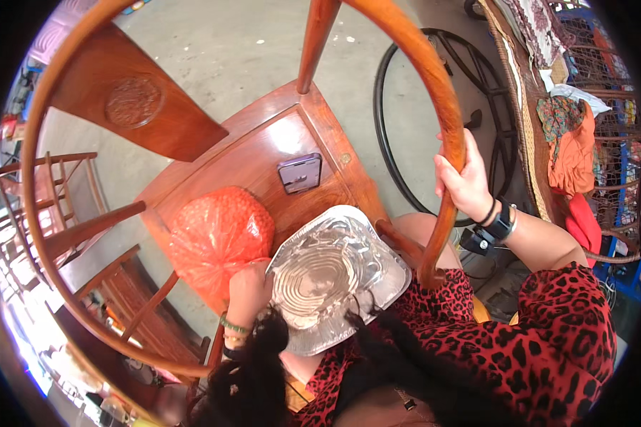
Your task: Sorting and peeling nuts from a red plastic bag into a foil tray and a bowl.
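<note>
My right hand (464, 179) grips the curved wooden arm rail (448, 120) of a chair. Fingers curled, my left hand (248, 288) is between a tied-looking red plastic bag (221, 229) and the left rim of an aluminium foil tray (320, 277). It touches the bag's gathered neck and the rim, but which of these it grips is hidden. Small round pieces fill the bag, which sits on the wooden seat (192, 173). The tray is partly over my lap, and its ringed bottom shows nothing inside. A smartphone (300, 173) is on the seat beyond it.
The chair's carved back splat (133, 101) rises at the upper left. A black metal ring frame (379, 107) stands on the concrete floor (229, 58). At right, cloths (571, 149) lie by a wire mesh rack. Another wooden chair (59, 187) is at left.
</note>
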`<state>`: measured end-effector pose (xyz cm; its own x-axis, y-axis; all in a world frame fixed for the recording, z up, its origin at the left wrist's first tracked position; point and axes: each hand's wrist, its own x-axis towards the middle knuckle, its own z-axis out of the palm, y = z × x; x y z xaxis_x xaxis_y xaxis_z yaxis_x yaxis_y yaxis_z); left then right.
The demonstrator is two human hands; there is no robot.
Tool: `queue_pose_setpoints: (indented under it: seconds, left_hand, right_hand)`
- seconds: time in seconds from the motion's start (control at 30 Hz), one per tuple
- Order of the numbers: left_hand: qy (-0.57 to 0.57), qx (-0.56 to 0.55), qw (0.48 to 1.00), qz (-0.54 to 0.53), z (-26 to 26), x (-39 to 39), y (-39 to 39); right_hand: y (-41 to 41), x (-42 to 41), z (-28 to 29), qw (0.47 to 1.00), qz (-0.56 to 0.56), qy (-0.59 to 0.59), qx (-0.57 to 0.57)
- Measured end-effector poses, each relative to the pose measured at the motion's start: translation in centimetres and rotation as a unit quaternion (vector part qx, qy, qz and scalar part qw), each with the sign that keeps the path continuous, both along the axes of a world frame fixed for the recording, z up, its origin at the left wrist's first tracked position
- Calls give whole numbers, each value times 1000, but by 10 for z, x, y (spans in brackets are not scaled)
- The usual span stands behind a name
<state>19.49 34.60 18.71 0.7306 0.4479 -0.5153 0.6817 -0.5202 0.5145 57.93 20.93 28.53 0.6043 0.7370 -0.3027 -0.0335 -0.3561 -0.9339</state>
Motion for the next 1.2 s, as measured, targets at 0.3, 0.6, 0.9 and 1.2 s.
queue_pose_setpoints:
  seconds: [0.3,0.6,0.9,1.2]
  left_hand:
    - [13,-42,999,28,127,-41,-7]
    - [-132,-166,931,297,250,-37,-15]
    - [-235,-283,690,623,335,-48,-32]
    - [-317,-315,537,716,477,-100,-100]
  right_hand:
    - [-11,-7,49,999,-12,14,-33]
    - [-29,-4,105,994,3,-77,-82]
    - [-39,14,99,984,12,-152,-91]
    - [-48,10,115,968,33,-225,-103]
